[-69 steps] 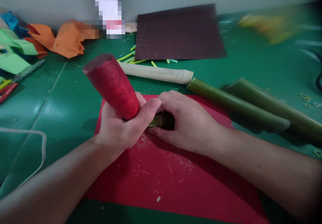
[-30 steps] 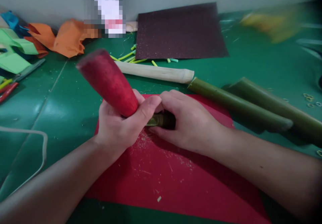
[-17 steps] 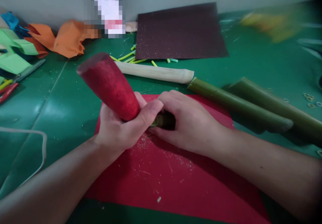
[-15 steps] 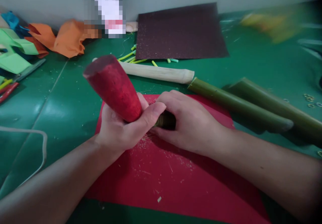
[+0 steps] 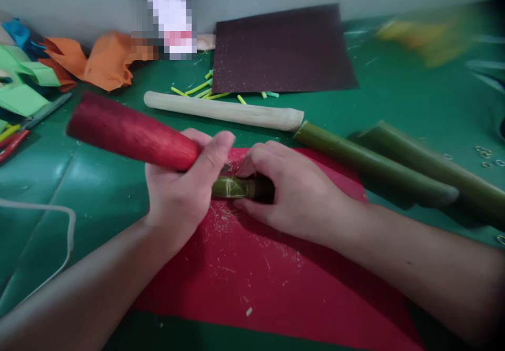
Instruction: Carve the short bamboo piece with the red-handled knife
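Observation:
My left hand [image 5: 177,193] is wrapped round the narrow end of a red tapered handle [image 5: 126,132], which points up and to the left. Its working end is hidden behind my fingers. My right hand [image 5: 292,190] is closed over a short green bamboo piece [image 5: 232,188] and presses it onto a red mat [image 5: 276,282]. The bamboo's exposed end shows pale scraped streaks. Fine shavings lie on the mat under both hands.
A long stick, peeled pale at one end [image 5: 221,110] and green at the other [image 5: 371,164], lies behind the hands beside a second green stalk [image 5: 434,169]. Dark sandpaper [image 5: 282,48], orange and green paper scraps [image 5: 98,59], yellow-green offcuts [image 5: 205,90] and a white cable [image 5: 59,214] lie on the green table [image 5: 394,103].
The red handle has swung down and to the left, from steeply raised to nearly level. My left hand slid left, uncovering more scraped bamboo. My right hand stayed put.

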A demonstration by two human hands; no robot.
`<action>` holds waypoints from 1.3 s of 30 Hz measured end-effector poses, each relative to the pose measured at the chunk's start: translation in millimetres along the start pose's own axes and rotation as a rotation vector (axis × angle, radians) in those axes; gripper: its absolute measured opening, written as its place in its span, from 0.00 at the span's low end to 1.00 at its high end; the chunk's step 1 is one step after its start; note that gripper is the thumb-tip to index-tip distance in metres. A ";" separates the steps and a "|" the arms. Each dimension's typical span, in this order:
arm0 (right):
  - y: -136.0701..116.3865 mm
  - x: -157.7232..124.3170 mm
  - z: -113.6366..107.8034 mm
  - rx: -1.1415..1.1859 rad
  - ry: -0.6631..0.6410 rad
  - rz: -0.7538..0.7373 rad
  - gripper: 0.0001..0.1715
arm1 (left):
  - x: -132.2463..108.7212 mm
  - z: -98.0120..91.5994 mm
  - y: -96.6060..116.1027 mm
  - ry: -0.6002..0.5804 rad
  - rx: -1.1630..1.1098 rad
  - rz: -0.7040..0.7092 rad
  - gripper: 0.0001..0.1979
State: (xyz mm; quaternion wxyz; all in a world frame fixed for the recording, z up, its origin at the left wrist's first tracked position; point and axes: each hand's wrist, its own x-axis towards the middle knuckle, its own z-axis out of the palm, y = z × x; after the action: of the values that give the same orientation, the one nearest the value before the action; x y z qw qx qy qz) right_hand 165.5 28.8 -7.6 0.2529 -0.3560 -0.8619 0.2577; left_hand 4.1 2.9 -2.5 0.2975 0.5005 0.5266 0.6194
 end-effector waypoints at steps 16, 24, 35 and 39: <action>2.7 -2.0 1.6 -0.002 -0.015 -0.004 0.09 | 0.8 -1.6 4.1 -0.246 0.106 0.145 0.22; 2.5 -0.8 1.9 0.013 -0.022 0.014 0.10 | 1.0 -4.7 -1.2 -0.249 0.105 0.182 0.17; 3.4 1.3 -2.2 0.012 -0.006 0.005 0.09 | -3.1 3.1 2.4 -0.082 0.102 0.154 0.14; 3.8 0.9 -2.0 0.015 -0.006 0.011 0.10 | -4.2 3.7 1.6 -0.071 0.093 0.118 0.15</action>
State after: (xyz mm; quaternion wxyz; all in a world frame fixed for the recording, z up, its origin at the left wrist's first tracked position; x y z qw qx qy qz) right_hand 168.0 32.4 -8.3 0.2517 -0.3578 -0.8587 0.2668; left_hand 9.1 0.1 -2.5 0.2554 0.5657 0.5133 0.5927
